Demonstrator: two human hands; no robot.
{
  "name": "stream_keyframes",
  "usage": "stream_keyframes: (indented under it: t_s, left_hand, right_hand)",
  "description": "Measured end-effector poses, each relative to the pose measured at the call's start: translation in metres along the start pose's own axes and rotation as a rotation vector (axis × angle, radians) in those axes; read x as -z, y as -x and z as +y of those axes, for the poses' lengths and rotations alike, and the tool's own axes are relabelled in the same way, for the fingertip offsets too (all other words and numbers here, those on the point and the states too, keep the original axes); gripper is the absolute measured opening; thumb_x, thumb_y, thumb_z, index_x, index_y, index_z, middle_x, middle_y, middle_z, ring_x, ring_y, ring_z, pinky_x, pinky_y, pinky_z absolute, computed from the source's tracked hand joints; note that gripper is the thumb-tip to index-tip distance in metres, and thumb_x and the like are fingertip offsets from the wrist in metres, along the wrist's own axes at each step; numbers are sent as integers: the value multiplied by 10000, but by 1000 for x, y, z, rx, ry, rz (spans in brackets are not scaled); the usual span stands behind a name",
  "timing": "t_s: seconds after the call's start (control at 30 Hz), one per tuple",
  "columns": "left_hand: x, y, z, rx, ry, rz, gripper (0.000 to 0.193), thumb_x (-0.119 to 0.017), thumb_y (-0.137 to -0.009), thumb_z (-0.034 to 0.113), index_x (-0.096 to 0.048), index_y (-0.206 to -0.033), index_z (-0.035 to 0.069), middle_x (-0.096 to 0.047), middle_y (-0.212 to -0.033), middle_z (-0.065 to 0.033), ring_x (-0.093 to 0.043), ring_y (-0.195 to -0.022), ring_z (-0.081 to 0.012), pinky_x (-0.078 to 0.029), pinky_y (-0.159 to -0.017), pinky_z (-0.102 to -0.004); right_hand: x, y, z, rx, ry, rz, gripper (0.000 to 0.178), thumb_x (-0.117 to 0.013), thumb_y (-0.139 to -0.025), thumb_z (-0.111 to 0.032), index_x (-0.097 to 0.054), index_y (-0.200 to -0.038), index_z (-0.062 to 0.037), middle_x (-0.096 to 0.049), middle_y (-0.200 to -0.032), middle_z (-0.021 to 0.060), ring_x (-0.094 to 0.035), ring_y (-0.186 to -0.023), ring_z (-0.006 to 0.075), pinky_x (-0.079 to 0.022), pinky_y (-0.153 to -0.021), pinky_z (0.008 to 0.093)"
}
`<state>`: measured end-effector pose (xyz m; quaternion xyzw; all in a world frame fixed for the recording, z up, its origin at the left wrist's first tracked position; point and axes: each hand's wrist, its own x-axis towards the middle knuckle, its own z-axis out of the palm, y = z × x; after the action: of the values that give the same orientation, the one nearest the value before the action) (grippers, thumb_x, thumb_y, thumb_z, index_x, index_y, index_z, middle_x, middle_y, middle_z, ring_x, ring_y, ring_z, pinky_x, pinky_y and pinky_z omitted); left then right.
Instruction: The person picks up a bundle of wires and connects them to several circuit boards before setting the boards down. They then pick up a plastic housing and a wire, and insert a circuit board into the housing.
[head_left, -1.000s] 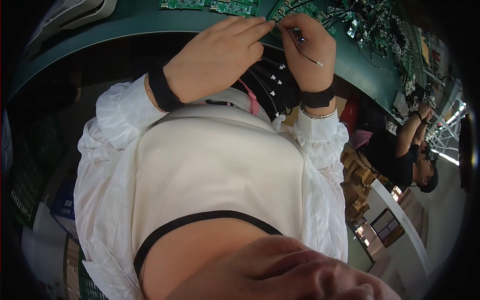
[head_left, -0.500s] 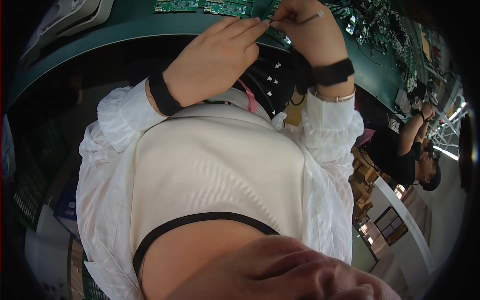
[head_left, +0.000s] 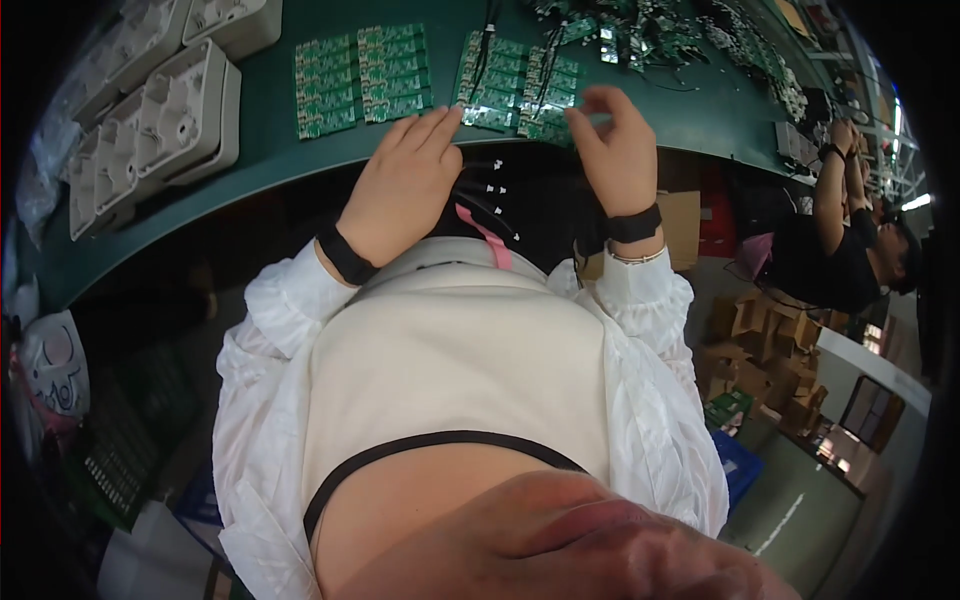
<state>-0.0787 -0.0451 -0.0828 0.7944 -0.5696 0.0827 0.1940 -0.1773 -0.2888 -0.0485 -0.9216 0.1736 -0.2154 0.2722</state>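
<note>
On the green bench point(head_left: 265, 125), circuit boards point(head_left: 507, 75) lay near both the narrowly parted right hand point(head_left: 620, 155) and the left hand point(head_left: 400, 190), whose grip could not be determined.

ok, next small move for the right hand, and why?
Probably bring the right hand down to one of the white plugs: its grip looks open with nothing visible in it, and the plugs lie close beside the left hand.
</note>
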Motion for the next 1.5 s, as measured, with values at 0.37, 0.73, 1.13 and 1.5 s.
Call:
stream_keyframes:
  t_s: [0.37,0.73,1.13,1.5]
  left_hand:
    - [5,11,7,53,114,13,129,-664,-848,16,-629,-970,-7,-560,-1443,-222,-505,-1353,-386,-399,-1131,-459]
    - [13,23,2,121,106,83,168,-664,-851,-23,-631,-1012,11,-501,-1511,-219,-449,-1410,-422,-363,-1152,-529]
    - [14,12,2,225,14,-38,175,-635,-875,-15,-629,-1045,27,-521,-1497,-211,-435,-1437,-394,-311,-1181,-528]
    - [16,-10,11,210,315,-46,182,-593,-871,-59,-611,-1038,11,-538,-1478,-211,-481,-1388,-420,-371,-1143,-502]
  right_hand:
    - [7,15,31,-615,-1109,-339,294,-736,-961,-162,-686,-1203,-2,-693,-919,33,-592,-618,66,-445,-491,192]
    - [76,39,25,-14,-588,128,210,-719,-960,-64,-714,-1162,-8,-684,-903,8,-603,-651,76,-487,-586,224]
    - [215,-120,300,-695,-1274,319,174,-703,-1000,-372,-643,-956,-214,-623,-832,-36,-554,-697,141,-472,-626,264]
    - [194,-263,411,-515,-920,222,263,-655,-1010,-289,-649,-1194,-101,-692,-1030,51,-645,-832,186,-532,-744,312]
